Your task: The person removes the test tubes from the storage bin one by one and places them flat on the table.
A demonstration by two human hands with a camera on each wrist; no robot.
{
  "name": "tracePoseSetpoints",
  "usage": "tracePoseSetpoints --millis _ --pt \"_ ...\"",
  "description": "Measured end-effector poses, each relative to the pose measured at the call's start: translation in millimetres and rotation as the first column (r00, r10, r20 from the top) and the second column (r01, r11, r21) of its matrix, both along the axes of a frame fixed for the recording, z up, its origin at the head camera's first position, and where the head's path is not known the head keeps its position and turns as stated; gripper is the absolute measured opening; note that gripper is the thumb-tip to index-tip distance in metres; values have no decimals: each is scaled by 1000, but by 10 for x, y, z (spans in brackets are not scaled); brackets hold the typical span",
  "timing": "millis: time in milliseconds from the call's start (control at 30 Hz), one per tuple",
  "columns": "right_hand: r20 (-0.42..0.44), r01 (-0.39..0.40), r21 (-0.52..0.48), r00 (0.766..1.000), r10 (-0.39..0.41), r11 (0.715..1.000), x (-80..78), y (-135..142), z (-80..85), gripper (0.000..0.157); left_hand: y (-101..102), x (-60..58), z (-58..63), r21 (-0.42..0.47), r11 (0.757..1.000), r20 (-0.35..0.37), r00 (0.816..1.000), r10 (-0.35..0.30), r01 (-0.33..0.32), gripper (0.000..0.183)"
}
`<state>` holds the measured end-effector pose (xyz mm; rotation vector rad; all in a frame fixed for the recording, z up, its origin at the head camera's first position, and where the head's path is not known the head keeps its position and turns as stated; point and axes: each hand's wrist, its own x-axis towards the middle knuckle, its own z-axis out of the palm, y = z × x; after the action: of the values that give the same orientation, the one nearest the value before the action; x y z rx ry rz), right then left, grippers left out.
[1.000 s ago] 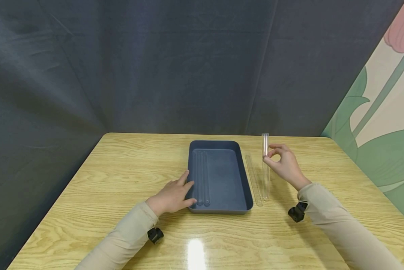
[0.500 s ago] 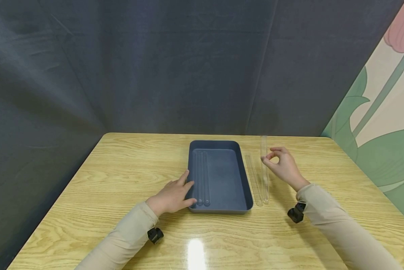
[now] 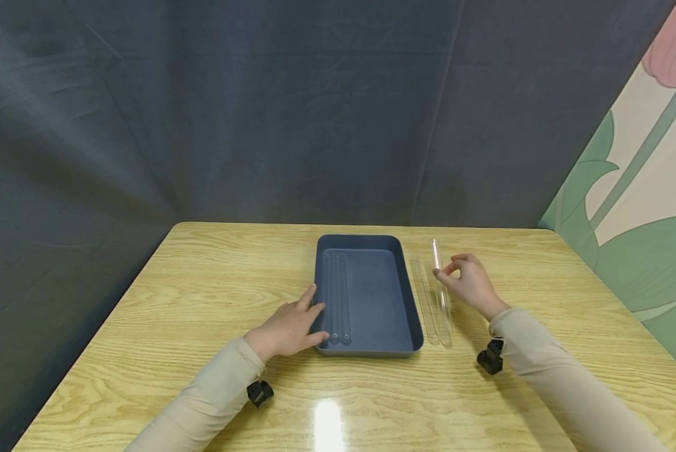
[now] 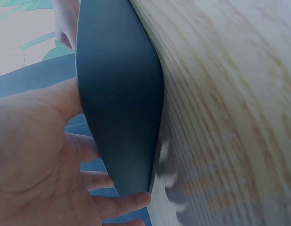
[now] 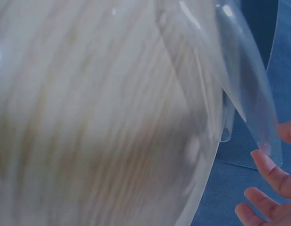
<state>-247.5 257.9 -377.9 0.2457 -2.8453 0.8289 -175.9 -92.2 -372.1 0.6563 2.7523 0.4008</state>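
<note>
My right hand [image 3: 469, 285] pinches a clear test tube [image 3: 444, 307] between thumb and forefinger. This tube slants with its rounded end low and nearest me; in the right wrist view the held tube [image 5: 248, 89] runs up from the fingertips. Just left of it another clear test tube [image 3: 424, 301] lies on the table. Inside the dark blue tray [image 3: 380, 314], at least two test tubes [image 3: 340, 301] lie side by side along the left wall. With fingers spread, my left hand [image 3: 287, 328] rests at the tray's left rim; in the left wrist view its thumb reaches over the wall [image 4: 121, 94].
The wood-grain table [image 3: 225, 270] extends on both sides of the tray. A dark curtain [image 3: 315, 125] hangs behind the table's far edge. At the right stands a wall painted with a flower [image 3: 654, 157].
My right hand has lowered the test tube toward the table and slightly nearer, tipping its top end down and left, beside the lying tube. The left hand and tray have stayed put.
</note>
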Motion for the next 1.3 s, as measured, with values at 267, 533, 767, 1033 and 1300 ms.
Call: tracePoseSetpoints --millis 267,533,767,1033,1300 --pt "7 -13 40 1000 12 999 -19 -32 -61 31 -3 -6 -6 -2 1000 7 1000 -1 1 63" --pt "25 -7 69 1000 5 998 -25 -45 -114 34 1 4 13 1 1000 7 1000 -3 3 62" --pt "51 -1 99 999 -4 995 -32 -65 -130 35 -1 6 8 0 1000 8 1000 -2 2 62" --pt "68 0 151 998 -10 989 -16 -100 -122 37 -1 6 12 -3 1000 10 1000 -4 4 63" --pt "101 9 172 995 -26 985 -31 -99 -109 38 -3 -1 -4 -2 1000 4 1000 -7 7 64"
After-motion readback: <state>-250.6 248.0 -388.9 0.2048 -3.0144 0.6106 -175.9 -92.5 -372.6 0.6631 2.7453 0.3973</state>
